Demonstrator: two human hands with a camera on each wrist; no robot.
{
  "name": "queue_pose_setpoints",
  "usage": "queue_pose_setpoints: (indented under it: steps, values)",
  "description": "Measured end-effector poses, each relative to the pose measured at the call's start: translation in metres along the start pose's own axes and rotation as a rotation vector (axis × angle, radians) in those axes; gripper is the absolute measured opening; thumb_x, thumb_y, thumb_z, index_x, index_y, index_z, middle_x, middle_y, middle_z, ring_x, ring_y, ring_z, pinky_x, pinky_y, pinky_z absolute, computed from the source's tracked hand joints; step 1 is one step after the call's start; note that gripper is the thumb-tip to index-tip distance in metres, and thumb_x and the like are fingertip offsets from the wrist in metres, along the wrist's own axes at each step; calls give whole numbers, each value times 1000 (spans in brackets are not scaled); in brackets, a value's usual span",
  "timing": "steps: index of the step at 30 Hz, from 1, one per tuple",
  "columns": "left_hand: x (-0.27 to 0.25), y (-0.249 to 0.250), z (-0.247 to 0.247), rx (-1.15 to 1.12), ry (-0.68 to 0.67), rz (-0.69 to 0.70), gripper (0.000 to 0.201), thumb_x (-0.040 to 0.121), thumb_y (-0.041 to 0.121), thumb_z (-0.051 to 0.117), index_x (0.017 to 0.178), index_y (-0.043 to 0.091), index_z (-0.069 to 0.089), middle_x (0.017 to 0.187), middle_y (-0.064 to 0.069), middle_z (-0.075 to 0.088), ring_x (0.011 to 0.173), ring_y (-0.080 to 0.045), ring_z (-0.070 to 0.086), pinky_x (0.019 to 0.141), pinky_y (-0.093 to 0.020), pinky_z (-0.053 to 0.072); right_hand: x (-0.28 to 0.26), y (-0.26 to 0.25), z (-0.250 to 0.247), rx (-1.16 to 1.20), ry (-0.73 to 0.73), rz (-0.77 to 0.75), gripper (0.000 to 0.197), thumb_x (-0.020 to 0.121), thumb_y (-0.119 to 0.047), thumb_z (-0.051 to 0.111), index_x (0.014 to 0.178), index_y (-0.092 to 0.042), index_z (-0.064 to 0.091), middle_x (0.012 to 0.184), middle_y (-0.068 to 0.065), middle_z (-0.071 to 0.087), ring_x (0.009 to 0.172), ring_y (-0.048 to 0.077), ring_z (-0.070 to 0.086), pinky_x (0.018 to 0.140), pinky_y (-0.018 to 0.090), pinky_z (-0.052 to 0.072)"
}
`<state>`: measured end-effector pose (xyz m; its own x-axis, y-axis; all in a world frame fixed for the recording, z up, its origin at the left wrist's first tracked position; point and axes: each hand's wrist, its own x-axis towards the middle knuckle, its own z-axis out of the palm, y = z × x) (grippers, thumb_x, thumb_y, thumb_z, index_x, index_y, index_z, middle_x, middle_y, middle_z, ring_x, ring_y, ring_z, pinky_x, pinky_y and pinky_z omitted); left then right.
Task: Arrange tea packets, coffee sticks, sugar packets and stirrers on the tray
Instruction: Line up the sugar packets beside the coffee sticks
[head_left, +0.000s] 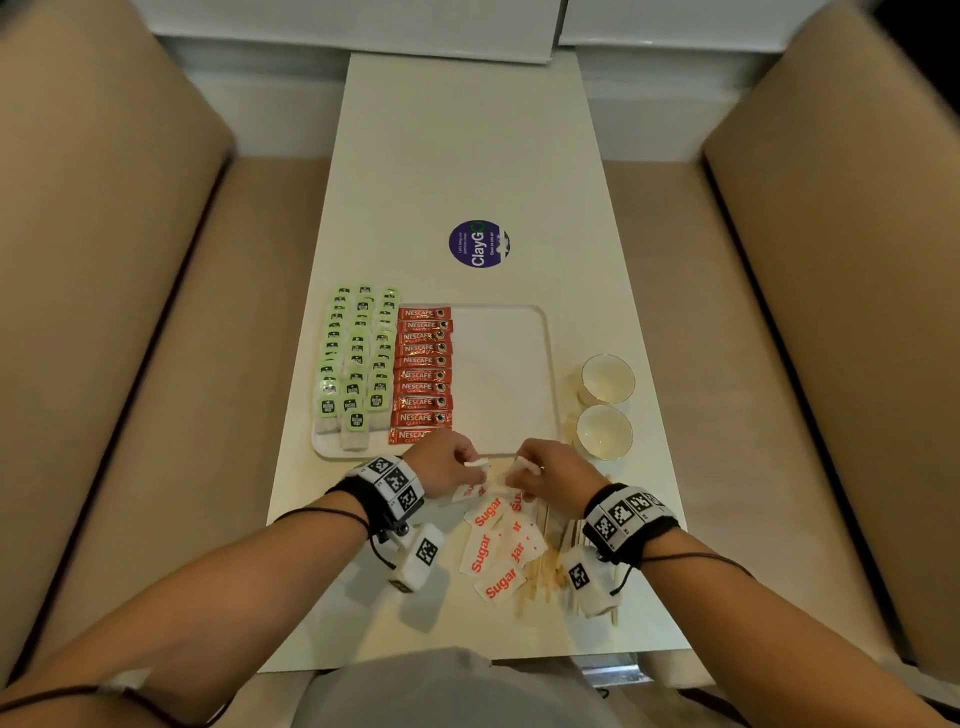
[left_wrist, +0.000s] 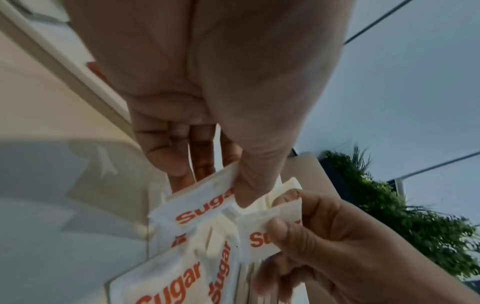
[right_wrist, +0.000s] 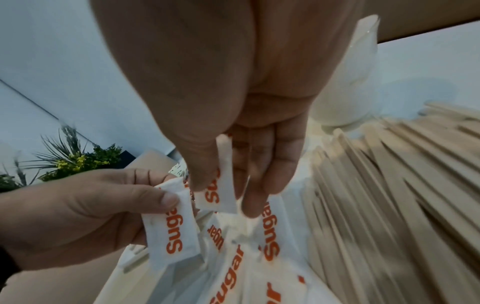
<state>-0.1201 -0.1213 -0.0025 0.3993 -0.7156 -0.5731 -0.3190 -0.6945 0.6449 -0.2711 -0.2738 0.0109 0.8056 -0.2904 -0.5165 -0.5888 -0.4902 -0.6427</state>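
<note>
Both hands work just near of the tray (head_left: 550, 364), over the loose sugar packets (head_left: 485, 553) on the table (head_left: 467, 156). The left hand (head_left: 441, 462) pinches one sugar packet (left_wrist: 200, 207) between thumb and fingers; the right hand (head_left: 558, 470) pinches another sugar packet (right_wrist: 219, 197) the same way. Wooden stirrers (right_wrist: 389, 185) lie just right of the sugar pile. On the tray, green tea packets (head_left: 356, 358) fill the left side, with red coffee sticks (head_left: 422, 374) in a column beside them. Two white cups (head_left: 605, 405) stand right of the tray.
</note>
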Motion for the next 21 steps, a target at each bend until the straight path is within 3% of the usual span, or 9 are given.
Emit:
queue_pose_setpoints:
  steps: [3,7,9,11,12,14,17,21]
  values:
    - [-2,1,-11,-51,20,2,22,84,30,78,75,12,67,75,1,63,68,-14,55,59,-27,38,1,-12,-2,105,-1,-18,11,97,-23,65,97,-13,62,88,0,72,68,12,73,56,25,55]
    - [-8,5,-22,-138,17,-17,18,84,27,71,80,9,74,90,-4,70,81,-19,61,72,-37,44,10,-21,-1,98,0,-45,7,96,-20,67,101,-16,64,87,0,73,73,11,72,65,29,61]
    - [-10,4,-24,-167,4,-14,19,89,21,62,80,9,74,89,0,71,88,-21,65,77,-37,46,14,-26,-1,78,8,-39,11,94,-18,69,104,-19,64,89,-2,73,76,10,71,68,29,61]
    - [-13,5,-27,-243,-25,-26,9,91,17,58,93,12,66,85,-3,76,90,-26,71,80,-38,52,20,-33,-2,99,6,-26,16,91,-15,71,105,-18,63,90,-1,73,78,12,72,70,30,62]
    - [-14,5,-29,-292,-34,-36,11,93,15,57,103,13,61,85,-6,77,87,-27,73,79,-39,55,22,-37,-3,111,5,-25,18,90,-15,74,104,-18,64,90,0,73,78,13,73,71,31,62]
    - [-17,6,-33,-389,-37,-59,19,97,11,54,116,12,56,85,-13,75,71,-20,72,64,-28,55,28,-43,-4,120,15,-28,20,87,-16,77,103,-18,64,89,-1,73,75,11,73,70,30,62]
    - [-22,8,-44,-368,-20,-4,16,101,18,56,113,11,63,82,-11,72,62,-12,68,57,-20,50,37,-51,-4,92,46,-28,21,87,-24,79,102,-21,64,89,-4,73,73,9,72,69,28,61]
    - [-23,-3,-57,-289,12,37,16,96,24,64,100,9,69,80,-13,75,68,-26,71,72,-38,58,50,-62,-5,44,106,-60,26,84,-33,80,102,-23,64,91,-7,69,80,11,67,73,29,56]
